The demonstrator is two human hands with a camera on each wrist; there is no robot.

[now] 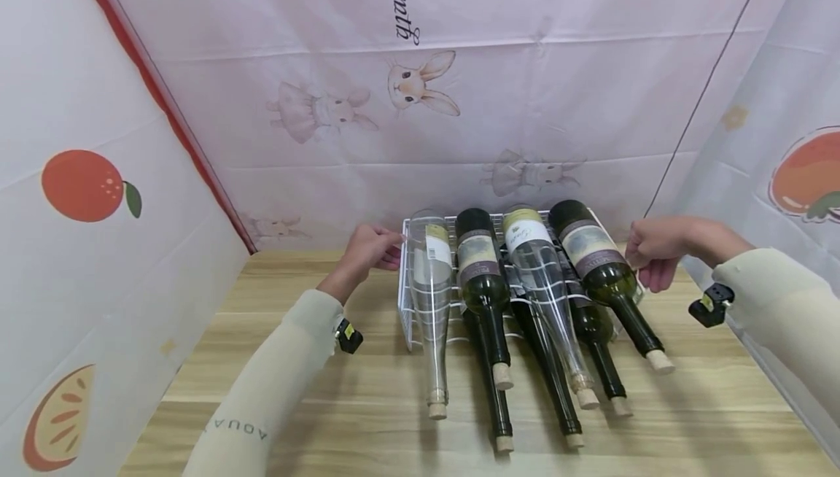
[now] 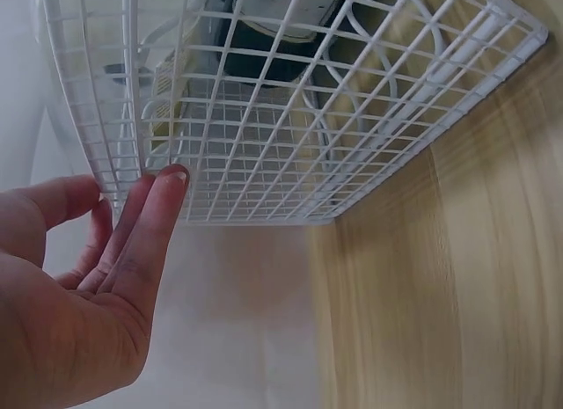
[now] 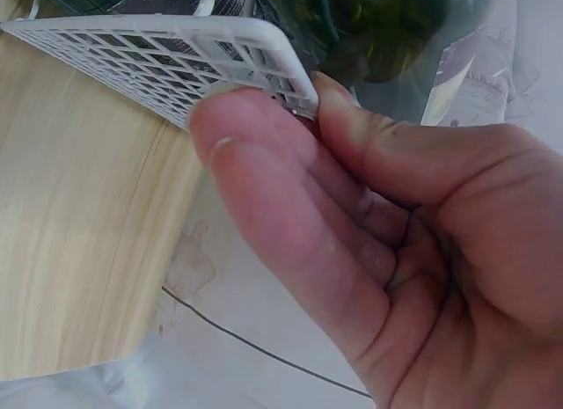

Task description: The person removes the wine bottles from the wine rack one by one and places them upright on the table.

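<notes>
A white wire rack (image 1: 404, 302) stands on the wooden table, holding several corked wine bottles on their sides, necks toward me. On top lie a clear bottle (image 1: 432, 316) at the left, a dark green bottle (image 1: 482, 284), another clear bottle (image 1: 541, 280), and a dark green bottle (image 1: 593, 262) at the right. More dark bottles (image 1: 547, 360) lie below. My left hand (image 1: 370, 247) pinches the rack's left edge, fingertips against the mesh side (image 2: 255, 136). At the opposite side my right hand (image 1: 656, 247) grips the rack's edge (image 3: 273, 53) between thumb and curled fingers.
A pale printed cloth (image 1: 315, 192) hangs right behind the rack. More printed cloth walls (image 1: 98, 273) flank the wooden table (image 1: 328, 397). Bottle necks stick out past the rack's front, over the table.
</notes>
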